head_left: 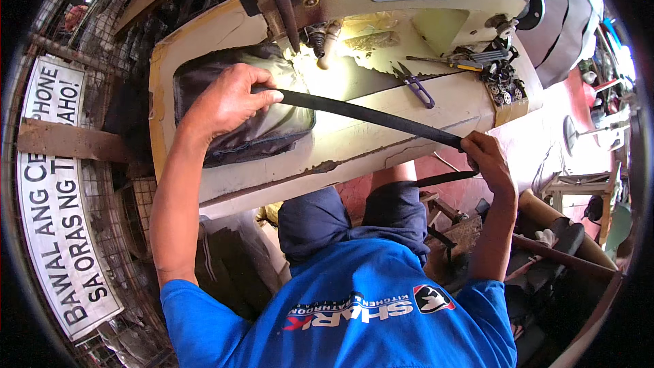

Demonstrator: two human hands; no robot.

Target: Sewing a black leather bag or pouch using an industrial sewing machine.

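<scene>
A long black strap stretches taut between my two hands, above the front of the sewing machine table. My left hand pinches one end of it, over a dark fabric piece that lies on the tabletop. Farther along the strap, my right hand is closed around it past the table's right front edge. The strap's loose end hangs below that hand beside my knee. Behind the strap stands the sewing machine, its lamp lighting the needle area.
Purple-handled thread snips lie open on the tabletop, with a yellow-handled screwdriver farther right. Small metal machine parts crowd the right end. A white lettered sign hangs on wire mesh at left. A wooden stool stands at right.
</scene>
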